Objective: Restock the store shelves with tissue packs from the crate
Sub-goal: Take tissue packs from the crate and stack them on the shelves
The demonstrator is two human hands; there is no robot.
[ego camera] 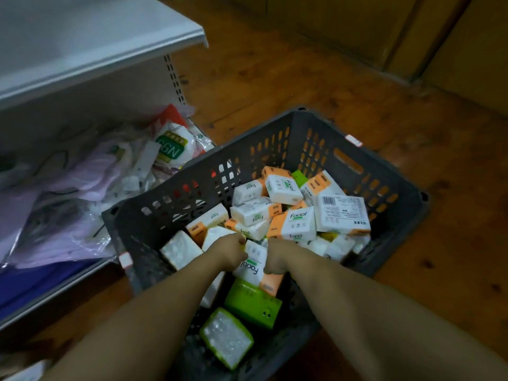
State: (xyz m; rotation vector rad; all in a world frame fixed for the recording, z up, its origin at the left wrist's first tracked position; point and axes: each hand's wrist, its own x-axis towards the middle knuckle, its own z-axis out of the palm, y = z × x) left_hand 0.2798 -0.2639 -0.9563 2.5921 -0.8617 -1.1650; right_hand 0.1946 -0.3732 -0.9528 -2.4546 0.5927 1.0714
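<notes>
While they're inside the crate [384, 171], left hand [229, 253] and right hand [276, 257] grip 1 tissue pack [253, 266]

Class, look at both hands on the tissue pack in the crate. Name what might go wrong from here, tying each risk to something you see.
1. The left hand and right hand grip one tissue pack lying in a loose heap; lifting it may tumble neighbouring packs.
2. The lower shelf beside the crate is crowded with bagged goods, so a pack placed there might slide off.
</notes>
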